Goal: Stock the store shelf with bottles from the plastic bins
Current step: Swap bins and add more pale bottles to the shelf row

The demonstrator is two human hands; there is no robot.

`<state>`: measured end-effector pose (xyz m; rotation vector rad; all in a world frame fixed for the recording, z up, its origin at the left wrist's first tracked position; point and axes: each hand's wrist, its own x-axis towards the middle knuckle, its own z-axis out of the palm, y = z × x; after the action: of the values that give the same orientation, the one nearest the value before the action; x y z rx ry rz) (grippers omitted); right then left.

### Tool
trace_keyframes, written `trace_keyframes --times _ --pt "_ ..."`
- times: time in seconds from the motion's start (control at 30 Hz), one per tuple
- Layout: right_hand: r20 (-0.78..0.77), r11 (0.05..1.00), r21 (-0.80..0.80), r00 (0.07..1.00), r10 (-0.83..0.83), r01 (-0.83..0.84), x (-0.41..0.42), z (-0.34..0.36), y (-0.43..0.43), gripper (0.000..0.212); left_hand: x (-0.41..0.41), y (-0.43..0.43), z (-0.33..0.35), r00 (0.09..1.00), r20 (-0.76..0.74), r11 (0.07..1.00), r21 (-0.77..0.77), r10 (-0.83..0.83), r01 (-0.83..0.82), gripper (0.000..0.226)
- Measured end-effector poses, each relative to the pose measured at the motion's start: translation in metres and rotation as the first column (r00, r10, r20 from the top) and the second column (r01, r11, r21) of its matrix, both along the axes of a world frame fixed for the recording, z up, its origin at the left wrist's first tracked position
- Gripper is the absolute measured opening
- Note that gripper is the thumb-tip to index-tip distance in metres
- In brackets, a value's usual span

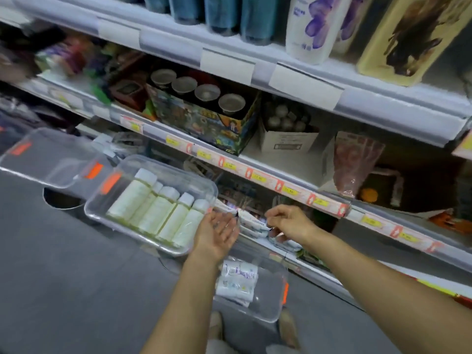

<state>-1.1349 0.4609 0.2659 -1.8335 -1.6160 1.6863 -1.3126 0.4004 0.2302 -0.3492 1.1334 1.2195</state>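
Observation:
A clear plastic bin [102, 200] with orange clips holds several pale yellow bottles [155, 213] with white caps, lying side by side. My left hand [217, 231] is palm up with relaxed fingers at the bin's right end, holding nothing. My right hand [288, 221] reaches to the low shelf and its curled fingers pinch a white packet [252, 221] among a stack of such packets. A second clear bin [270, 302] under my left forearm holds white packets [237, 279].
An empty clear bin [51, 154] sits to the left. The shelf rail [281, 185] with yellow price tags runs above my hands. Higher shelves carry boxed cans [204, 108], a white box [288, 139] and tall bottles [309, 26]. Grey floor [63, 290] lies at left.

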Motion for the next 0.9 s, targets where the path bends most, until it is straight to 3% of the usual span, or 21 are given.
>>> trace_keyframes --times 0.23,0.47,0.9 --pt "-0.023 0.973 -0.093 0.978 0.208 -0.209 0.015 -0.043 0.011 0.012 0.046 -0.033 -0.059 0.944 0.032 0.939 -0.116 0.328 -0.322 0.023" --pt "-0.002 0.904 -0.275 0.941 0.339 -0.327 0.017 -0.129 -0.011 0.014 0.084 -0.082 -0.125 0.861 0.047 0.839 -0.258 0.507 -0.48 0.019" --pt "0.161 0.858 -0.444 0.919 0.359 -0.257 0.006 -0.353 -0.009 0.012 0.084 -0.093 -0.344 0.866 -0.011 0.777 -0.436 0.499 -0.454 0.01"
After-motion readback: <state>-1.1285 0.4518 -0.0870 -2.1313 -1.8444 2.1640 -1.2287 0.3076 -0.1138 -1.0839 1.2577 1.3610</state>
